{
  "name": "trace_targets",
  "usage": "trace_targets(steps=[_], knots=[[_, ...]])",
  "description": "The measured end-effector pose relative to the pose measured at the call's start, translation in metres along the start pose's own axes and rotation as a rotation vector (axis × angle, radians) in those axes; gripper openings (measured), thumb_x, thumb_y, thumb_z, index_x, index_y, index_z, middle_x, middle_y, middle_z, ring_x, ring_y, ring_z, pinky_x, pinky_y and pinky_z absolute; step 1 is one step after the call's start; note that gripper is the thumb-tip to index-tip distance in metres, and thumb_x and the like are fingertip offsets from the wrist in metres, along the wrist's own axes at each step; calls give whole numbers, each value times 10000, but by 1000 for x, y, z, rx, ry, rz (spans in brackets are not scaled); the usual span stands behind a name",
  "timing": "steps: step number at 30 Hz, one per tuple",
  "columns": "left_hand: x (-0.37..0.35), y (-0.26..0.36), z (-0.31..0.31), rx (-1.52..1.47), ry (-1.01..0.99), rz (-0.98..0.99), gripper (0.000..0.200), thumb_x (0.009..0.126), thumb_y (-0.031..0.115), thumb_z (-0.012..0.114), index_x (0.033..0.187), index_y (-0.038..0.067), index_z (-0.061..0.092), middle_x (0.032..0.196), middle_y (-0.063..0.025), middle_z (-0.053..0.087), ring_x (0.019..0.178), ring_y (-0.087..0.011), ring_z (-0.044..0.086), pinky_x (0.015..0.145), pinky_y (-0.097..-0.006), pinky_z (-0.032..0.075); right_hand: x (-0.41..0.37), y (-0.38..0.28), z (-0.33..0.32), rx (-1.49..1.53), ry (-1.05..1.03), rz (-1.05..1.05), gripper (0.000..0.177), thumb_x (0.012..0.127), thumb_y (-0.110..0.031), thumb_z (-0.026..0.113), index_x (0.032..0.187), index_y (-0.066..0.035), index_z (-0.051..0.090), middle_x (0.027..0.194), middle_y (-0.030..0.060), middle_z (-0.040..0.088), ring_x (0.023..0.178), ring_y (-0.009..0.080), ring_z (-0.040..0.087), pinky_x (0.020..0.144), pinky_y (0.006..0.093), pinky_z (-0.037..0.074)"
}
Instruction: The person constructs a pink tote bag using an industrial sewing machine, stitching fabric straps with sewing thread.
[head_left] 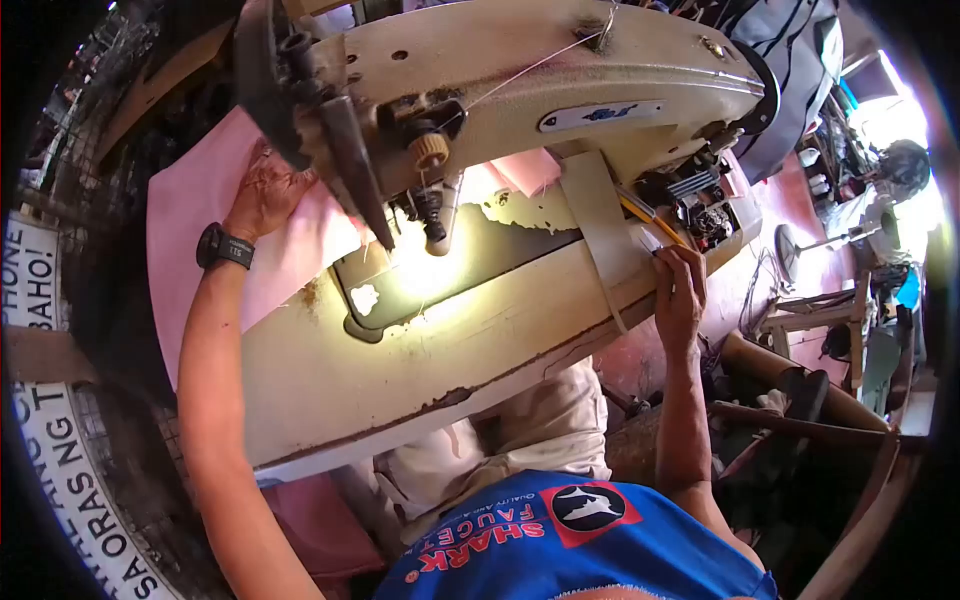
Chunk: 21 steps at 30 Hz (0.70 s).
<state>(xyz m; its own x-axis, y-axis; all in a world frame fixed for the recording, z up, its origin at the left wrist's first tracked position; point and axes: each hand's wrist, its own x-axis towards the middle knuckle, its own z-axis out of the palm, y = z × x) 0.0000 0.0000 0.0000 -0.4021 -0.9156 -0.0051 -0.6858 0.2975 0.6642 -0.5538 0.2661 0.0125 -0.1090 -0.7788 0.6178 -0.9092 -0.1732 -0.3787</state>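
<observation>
My left hand [265,195], with a black watch on the wrist, is on a large pink cloth [195,215] left of the sewing machine [500,85]. Its fingers are bent and closed on the cloth, partly hidden behind the machine head. Under the lit needle area lies a dark bed plate [460,270] with worn patches. At the right end of the machine table [450,360], my right hand [682,295] is closed around a small, pointed, whitish thing [647,238], whose kind I cannot make out. A yellow pencil-like stick [640,208] lies just beyond those fingers.
A beige strip [597,225] crosses the table and hangs over its chipped front edge. Thread runs along the machine arm. A bobbin-winder area [705,215] sits at the right. Beyond stand a fan [787,250] and a wooden stand [825,325]. Lettered signs [75,480] are at left.
</observation>
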Motion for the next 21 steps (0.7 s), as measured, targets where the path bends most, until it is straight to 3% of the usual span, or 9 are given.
trace_targets(steps=[3, 5, 9, 12, 13, 15, 17, 20, 21], knots=[[-10, 63, 30, 525, 256, 130, 603, 1014, 492, 507, 1443, 69, 531, 1531, -189, 460, 1428, -439, 385, 1206, -537, 242, 39, 13, -27, -148, -29, -142, 186, 911, 35, 671, 1091, 4, 703, 1111, 146, 671, 1042, 330, 633, 929, 421, 500], [-48, 62, 24, 783, 327, 4, 613, 1018, 499, 497, 1459, 73, 520, 1538, -180, 458, 1433, -447, 381, 1208, -552, 228, 33, 1, -20, -106, -71, -147, 181, 905, 38, 669, 1081, 12, 700, 1115, 142, 675, 1035, 332, 632, 919, 418, 502], [-131, 124, 20, 812, 271, -332, 671, 1001, 540, 512, 1450, 40, 522, 1430, -207, 536, 1278, -430, 543, 1002, -541, 488, 41, 12, -28, -13, -9, -74, 159, 997, -36, 615, 1125, 7, 700, 1172, 107, 703, 1067, 246, 670, 908, 354, 531], [-182, 159, 34, 980, 153, -423, 701, 982, 558, 542, 1350, -38, 558, 1224, -225, 615, 1003, -374, 678, 781, -460, 576, 98, 54, -61, -338, 155, 41, 208, 1007, -198, 650, 1161, -69, 707, 1126, 88, 736, 1038, 248, 696, 880, 339, 541], [-196, 177, 39, 1058, 162, -372, 691, 959, 563, 580, 1222, -77, 595, 1061, -187, 643, 805, -312, 704, 681, -397, 572, 128, 98, -68, -377, 284, -176, 291, 1023, -280, 637, 1237, -92, 695, 1181, 115, 726, 1033, 271, 699, 870, 353, 544], [-208, 200, 44, 908, 67, -458, 633, 969, 508, 603, 1216, -74, 588, 1072, -219, 635, 860, -373, 701, 688, -474, 563, 197, 79, -84, -251, 341, -85, 383, 1024, -297, 637, 1346, -92, 641, 1237, 142, 699, 1040, 287, 697, 897, 366, 536], [-211, 211, 45, 904, 73, -452, 566, 948, 472, 644, 1157, -54, 620, 1013, -183, 654, 894, -337, 696, 709, -450, 566, 265, 140, -76, -72, 358, 11, 497, 1029, -399, 598, 1386, -54, 601, 1371, 148, 642, 1156, 263, 657, 990, 352, 487], [-200, 220, 49, 853, 119, -423, 473, 916, 365, 698, 1156, -37, 625, 1049, -170, 645, 985, -323, 660, 753, -444, 557, 331, 237, -59, 165, -41, 105, 558, 1041, -449, 539, 1446, -66, 559, 1366, 170, 636, 1198, 264, 630, 1025, 343, 461], [-195, 220, 51, 830, 199, -285, 441, 911, 339, 698, 1133, -37, 629, 1055, -168, 637, 983, -318, 657, 767, -435, 554, 337, 254, -52, 54, -12, 29, 561, 1045, -456, 521, 1440, -60, 561, 1365, 178, 634, 1207, 268, 625, 1027, 347, 459]])
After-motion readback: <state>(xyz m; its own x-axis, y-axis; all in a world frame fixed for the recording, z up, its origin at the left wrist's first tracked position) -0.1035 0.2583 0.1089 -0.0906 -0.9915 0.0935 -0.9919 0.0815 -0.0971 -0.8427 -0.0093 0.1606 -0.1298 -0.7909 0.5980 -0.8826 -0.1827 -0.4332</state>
